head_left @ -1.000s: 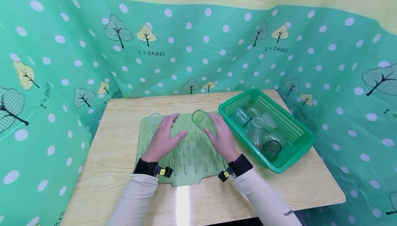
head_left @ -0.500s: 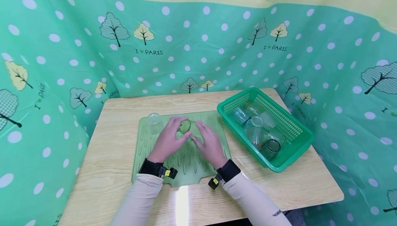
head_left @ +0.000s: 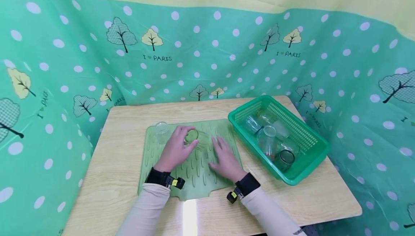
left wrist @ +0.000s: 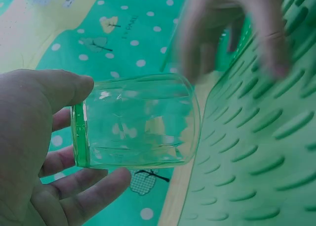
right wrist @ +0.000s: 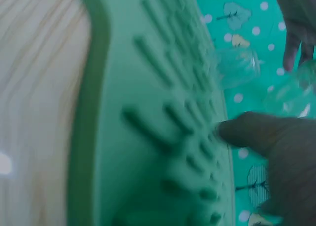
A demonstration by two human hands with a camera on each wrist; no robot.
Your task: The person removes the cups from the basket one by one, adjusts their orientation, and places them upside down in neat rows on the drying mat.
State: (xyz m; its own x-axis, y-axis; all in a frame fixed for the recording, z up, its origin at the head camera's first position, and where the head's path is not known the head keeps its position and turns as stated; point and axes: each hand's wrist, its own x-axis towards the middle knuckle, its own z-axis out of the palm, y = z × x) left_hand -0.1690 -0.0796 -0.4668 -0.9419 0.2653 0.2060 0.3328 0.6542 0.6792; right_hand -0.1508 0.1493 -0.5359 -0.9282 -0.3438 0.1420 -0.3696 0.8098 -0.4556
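A pale green-tinted drinking glass [head_left: 201, 139] is upside down over the green ridged mat [head_left: 194, 183]. My left hand [head_left: 175, 149] pinches it near the thick base, thumb on one side and fingers on the other, as the left wrist view shows. The glass [left wrist: 136, 122] has its mouth towards the mat; whether its rim touches cannot be told. My right hand [head_left: 227, 160] is apart from the glass, low over the mat's right half, holding nothing. Left of my left hand, a clear glass [head_left: 162, 133] stands on the mat.
A green plastic basket [head_left: 311, 169] stands on the right side of the wooden table [head_left: 107, 178], overlapping the mat's corner side. Inside lie several glasses, including a dark-rimmed one [head_left: 285, 158] and a tall clear one [head_left: 268, 140]. A patterned curtain [head_left: 207, 59] surrounds the table.
The green glass went from my right hand, tilted, to the mat's middle between both hands. My left hand took hold of it. My right hand let go and drew back right.
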